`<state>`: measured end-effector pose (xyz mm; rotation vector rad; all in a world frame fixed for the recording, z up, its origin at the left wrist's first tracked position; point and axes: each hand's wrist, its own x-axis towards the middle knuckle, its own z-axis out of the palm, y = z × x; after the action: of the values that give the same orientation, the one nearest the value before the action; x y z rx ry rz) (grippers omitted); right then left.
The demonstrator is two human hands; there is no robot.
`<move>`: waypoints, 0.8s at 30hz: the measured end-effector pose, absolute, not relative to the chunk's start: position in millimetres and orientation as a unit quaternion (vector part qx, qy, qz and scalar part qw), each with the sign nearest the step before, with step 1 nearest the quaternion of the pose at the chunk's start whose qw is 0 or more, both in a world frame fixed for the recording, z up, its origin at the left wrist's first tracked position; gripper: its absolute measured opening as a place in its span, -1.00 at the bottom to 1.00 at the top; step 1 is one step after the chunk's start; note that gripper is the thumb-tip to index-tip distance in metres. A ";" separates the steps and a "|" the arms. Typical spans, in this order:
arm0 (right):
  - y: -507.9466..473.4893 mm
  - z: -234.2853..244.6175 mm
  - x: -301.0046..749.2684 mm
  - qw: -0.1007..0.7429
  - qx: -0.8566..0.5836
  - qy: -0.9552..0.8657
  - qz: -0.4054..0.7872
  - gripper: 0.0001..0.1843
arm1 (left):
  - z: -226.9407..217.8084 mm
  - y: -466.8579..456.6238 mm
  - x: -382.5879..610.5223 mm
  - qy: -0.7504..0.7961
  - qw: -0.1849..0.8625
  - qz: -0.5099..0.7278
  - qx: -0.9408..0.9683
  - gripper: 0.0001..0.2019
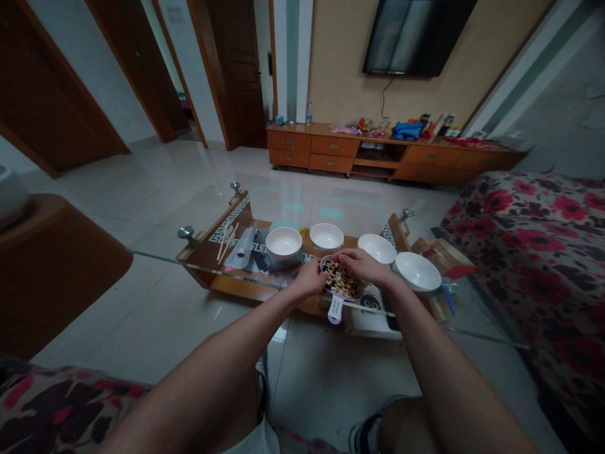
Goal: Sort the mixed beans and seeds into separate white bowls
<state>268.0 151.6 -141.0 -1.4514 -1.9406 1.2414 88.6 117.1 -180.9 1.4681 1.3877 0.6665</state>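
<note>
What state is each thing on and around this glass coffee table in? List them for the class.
Left hand, gripping the scoop's rim
Right hand, gripping the scoop's rim
Purple-handled scoop, full
Mixed beans, heaped in the scoop
Four white bowls, apparently empty
Sideboard drawers, shut
Wall-mounted TV, dark

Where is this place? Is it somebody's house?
It looks like the living room of someone's home. A flat television hangs on the wall above a long wooden cabinet, and a sofa with a flowery cover stands beside a glass coffee table.
</note>
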 end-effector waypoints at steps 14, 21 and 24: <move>149.9 -130.9 280.8 0.246 -0.522 -0.652 0.492 -0.68 | -170.3 112.0 91.2 0.580 0.534 0.268 0.554 -0.65; 146.7 -129.2 275.5 0.205 -0.519 -0.641 0.526 -0.53 | -171.7 112.8 90.7 0.584 0.522 0.267 0.561 -0.68; 137.3 -128.2 266.0 0.141 -0.503 -0.635 0.569 -0.59 | -173.9 113.6 89.1 0.578 0.514 0.266 0.576 -0.72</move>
<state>266.0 137.3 -128.2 -1.4516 -1.8332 1.6428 89.1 113.6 -173.9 1.3839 1.3892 0.6405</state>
